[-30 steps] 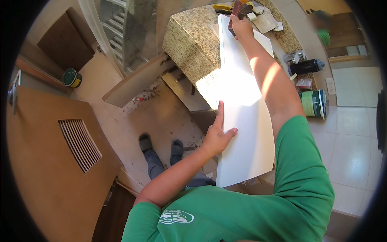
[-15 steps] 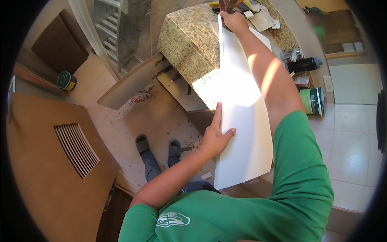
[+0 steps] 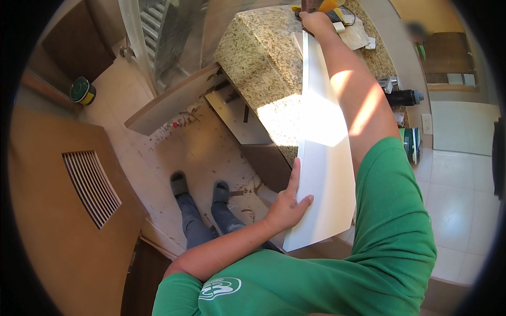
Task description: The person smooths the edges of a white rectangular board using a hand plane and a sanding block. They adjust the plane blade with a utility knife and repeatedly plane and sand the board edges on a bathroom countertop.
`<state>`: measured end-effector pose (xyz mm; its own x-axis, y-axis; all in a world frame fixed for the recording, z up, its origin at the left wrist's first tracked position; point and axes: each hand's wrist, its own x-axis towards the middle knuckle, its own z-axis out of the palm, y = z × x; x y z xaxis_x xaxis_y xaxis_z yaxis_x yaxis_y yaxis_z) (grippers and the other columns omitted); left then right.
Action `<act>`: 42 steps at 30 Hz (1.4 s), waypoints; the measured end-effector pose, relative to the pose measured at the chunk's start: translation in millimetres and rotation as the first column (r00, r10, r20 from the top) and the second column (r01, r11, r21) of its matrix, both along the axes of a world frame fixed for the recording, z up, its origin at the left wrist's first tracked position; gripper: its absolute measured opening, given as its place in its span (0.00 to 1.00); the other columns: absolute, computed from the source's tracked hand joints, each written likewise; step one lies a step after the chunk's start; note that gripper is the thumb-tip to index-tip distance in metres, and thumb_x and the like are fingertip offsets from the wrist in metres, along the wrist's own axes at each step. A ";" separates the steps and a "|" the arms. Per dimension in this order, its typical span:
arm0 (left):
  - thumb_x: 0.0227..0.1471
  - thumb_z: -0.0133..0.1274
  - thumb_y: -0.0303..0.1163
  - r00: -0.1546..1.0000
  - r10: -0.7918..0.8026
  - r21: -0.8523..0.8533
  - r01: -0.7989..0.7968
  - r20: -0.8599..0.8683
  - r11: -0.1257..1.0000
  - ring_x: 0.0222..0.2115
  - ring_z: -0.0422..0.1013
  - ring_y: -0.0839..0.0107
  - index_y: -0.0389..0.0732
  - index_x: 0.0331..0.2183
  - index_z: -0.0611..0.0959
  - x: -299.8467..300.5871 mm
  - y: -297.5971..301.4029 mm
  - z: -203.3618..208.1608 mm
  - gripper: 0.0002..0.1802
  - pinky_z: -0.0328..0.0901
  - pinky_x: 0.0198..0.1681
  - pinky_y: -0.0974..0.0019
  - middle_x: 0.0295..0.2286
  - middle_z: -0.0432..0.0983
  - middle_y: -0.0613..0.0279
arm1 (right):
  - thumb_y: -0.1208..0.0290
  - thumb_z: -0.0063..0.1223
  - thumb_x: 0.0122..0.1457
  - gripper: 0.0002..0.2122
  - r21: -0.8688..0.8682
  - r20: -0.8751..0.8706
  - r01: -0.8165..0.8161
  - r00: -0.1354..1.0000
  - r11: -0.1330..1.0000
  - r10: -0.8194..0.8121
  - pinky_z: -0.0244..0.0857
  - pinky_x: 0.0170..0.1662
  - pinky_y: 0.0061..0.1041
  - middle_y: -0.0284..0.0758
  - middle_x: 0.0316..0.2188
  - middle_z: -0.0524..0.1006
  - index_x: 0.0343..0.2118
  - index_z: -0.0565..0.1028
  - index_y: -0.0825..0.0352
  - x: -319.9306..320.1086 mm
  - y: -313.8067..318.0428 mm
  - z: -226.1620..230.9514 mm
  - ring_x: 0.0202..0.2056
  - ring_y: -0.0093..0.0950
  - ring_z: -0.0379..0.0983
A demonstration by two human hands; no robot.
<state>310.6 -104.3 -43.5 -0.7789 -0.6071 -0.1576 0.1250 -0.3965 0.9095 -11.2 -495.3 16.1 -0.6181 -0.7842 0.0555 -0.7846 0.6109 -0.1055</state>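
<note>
Left hand (image 3: 289, 209): at the long left edge of the white panel (image 3: 328, 184), toward the near end. Thumb and index parted in a wide V, index laid forward along the edge, thumb tip over onto the top face. Other fingers hidden; cannot tell if they close underneath.

Right hand (image 3: 317, 23): arm stretched over the panel, hand at the far end. Fingers bent round a brown piece (image 3: 309, 7), which meets or nearly meets the panel's left corner. Frame cuts the piece off, so its kind and exact contact are unclear.

Panel lies between the two hands, its far part over the speckled stone surface (image 3: 250, 50), its near end reaching past it toward the body. An orange item, blurred, sits just beyond the right hand; dark bottle (image 3: 403, 98) to the right of that forearm, green bucket (image 3: 411, 143) nearer.

Handling, my judgement: left hand best kept firm, since the near end overhangs and could tip or swivel. Brown piece wants to sit square to the narrow edge, light even pressure, less at the corner. Left index lies in line with that edge; keep strokes short of it. Sun glare mid-panel may hide flaws; check by touch.
</note>
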 end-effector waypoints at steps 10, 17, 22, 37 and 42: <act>0.60 0.52 0.30 0.998 -0.005 0.025 0.006 -0.059 1.000 0.55 0.72 0.39 0.50 0.72 0.32 3.0 5.8 1.4 0.55 0.63 0.61 0.57 0.58 0.69 0.31 | 0.46 0.52 0.58 0.31 -0.022 -0.041 -0.040 0.998 0.999 0.040 0.67 0.58 0.41 0.52 0.52 0.78 0.52 0.79 0.70 12.4 7.7 5.8 0.55 0.47 0.75; 0.59 0.52 0.27 0.999 0.014 0.031 -0.012 -0.051 0.999 0.55 0.71 0.37 0.48 0.72 0.34 0.8 6.3 -0.2 0.54 0.64 0.60 0.55 0.58 0.67 0.30 | 0.50 0.55 0.53 0.27 -0.137 -0.011 -0.038 0.999 0.990 0.037 0.68 0.56 0.42 0.57 0.45 0.80 0.43 0.82 0.73 36.3 30.2 17.6 0.51 0.52 0.76; 0.59 0.51 0.27 0.998 0.036 0.031 -0.034 -0.056 0.999 0.56 0.71 0.37 0.48 0.72 0.35 0.9 7.5 0.3 0.54 0.64 0.60 0.55 0.58 0.68 0.30 | 0.51 0.56 0.52 0.27 -0.117 -0.018 -0.045 0.999 0.992 0.043 0.69 0.56 0.42 0.58 0.45 0.80 0.44 0.82 0.73 33.6 30.9 17.3 0.51 0.52 0.77; 0.57 0.53 0.26 0.994 0.103 -0.037 -0.105 -0.042 0.994 0.51 0.76 0.42 0.50 0.72 0.37 -2.4 10.5 -1.8 0.54 0.67 0.55 0.58 0.53 0.74 0.33 | 0.51 0.54 0.55 0.26 -0.188 -0.063 -0.142 0.989 0.972 0.133 0.69 0.55 0.44 0.59 0.43 0.80 0.41 0.82 0.74 45.3 75.6 9.7 0.50 0.51 0.77; 0.57 0.54 0.24 1.000 0.016 0.058 -0.017 0.010 0.998 0.59 0.68 0.49 0.49 0.72 0.37 1.0 6.3 4.8 0.55 0.59 0.62 0.61 0.60 0.66 0.36 | 0.44 0.54 0.55 0.29 0.004 -0.040 -0.083 0.996 0.997 0.083 0.70 0.53 0.39 0.46 0.47 0.83 0.47 0.83 0.66 53.8 101.5 11.9 0.51 0.42 0.79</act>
